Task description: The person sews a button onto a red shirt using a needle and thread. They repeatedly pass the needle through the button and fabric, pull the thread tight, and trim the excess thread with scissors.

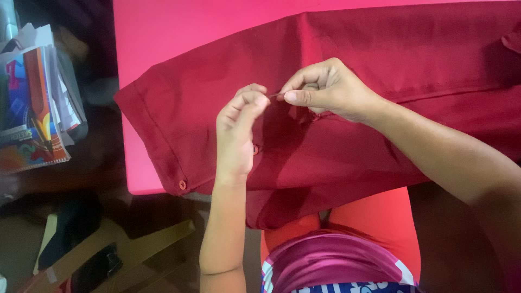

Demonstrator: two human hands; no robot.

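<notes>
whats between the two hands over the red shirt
Head view: a thin needle bridges left hand and right hand, with dark red shirt beneath.

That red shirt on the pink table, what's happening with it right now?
A person seated at the pink table works on a dark red garment spread across it. The right hand pinches something thin, perhaps a needle or thread, too fine to tell, just above the cloth. The left hand is curled right beside it, fingertips nearly meeting. A button shows at the garment's near corner. Magazines lie stacked off to the left.
</notes>
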